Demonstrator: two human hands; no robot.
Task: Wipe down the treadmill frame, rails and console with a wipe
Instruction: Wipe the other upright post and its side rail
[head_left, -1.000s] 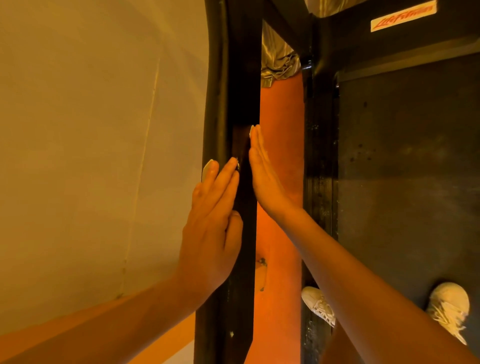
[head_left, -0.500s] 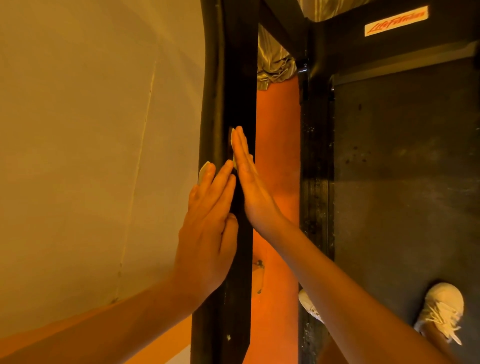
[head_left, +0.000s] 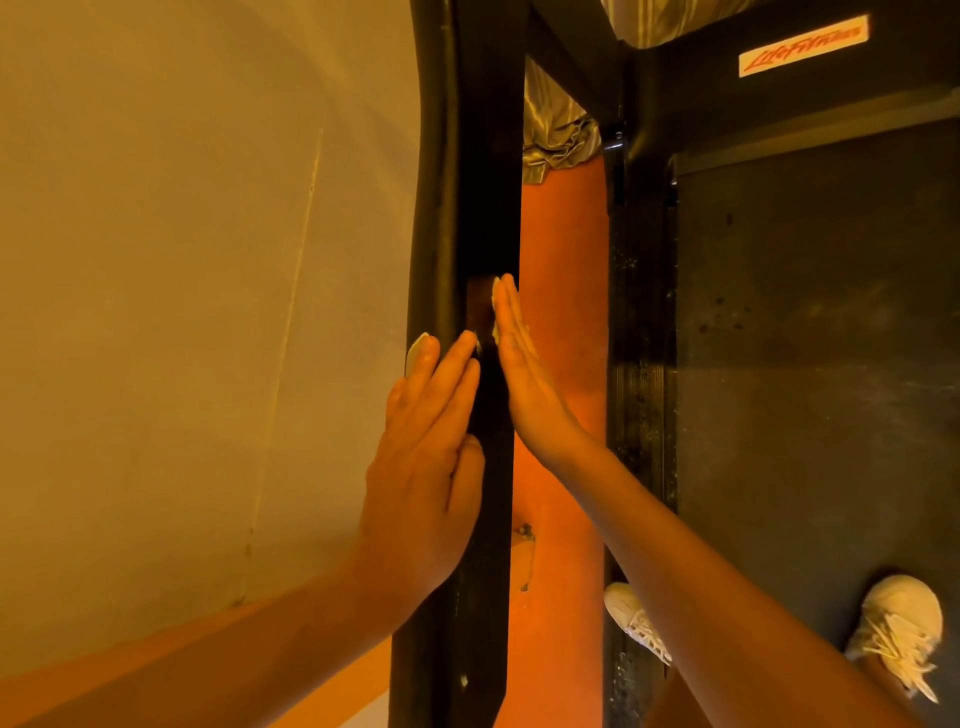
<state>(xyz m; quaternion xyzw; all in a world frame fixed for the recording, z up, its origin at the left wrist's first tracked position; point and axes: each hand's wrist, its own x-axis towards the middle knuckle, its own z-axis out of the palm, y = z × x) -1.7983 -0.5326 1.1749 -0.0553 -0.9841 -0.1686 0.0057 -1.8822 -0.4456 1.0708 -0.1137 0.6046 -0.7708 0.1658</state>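
Note:
A black treadmill upright rail (head_left: 483, 156) runs down the middle of the view. My left hand (head_left: 421, 467) lies flat with straight fingers against the rail's left side. A white wipe (head_left: 415, 351) peeks out past its fingertips. My right hand (head_left: 524, 384) presses flat against the rail's right edge, and a thin white edge shows at its fingertips. I cannot tell whether that edge is the same wipe wrapped round the rail. To the right lie the treadmill's black side rail (head_left: 641, 364) and dark belt (head_left: 821, 364).
A pale wall (head_left: 182, 312) stands close on the left. Orange floor (head_left: 563, 312) shows between the upright and the deck. My white shoes (head_left: 636, 618) (head_left: 898, 623) stand on the deck. A brand label (head_left: 802, 47) and silvery cloth (head_left: 558, 135) are at the top.
My right hand slid left onto the rail's face, then back to its right edge, ending slightly lower. My left hand has barely moved.

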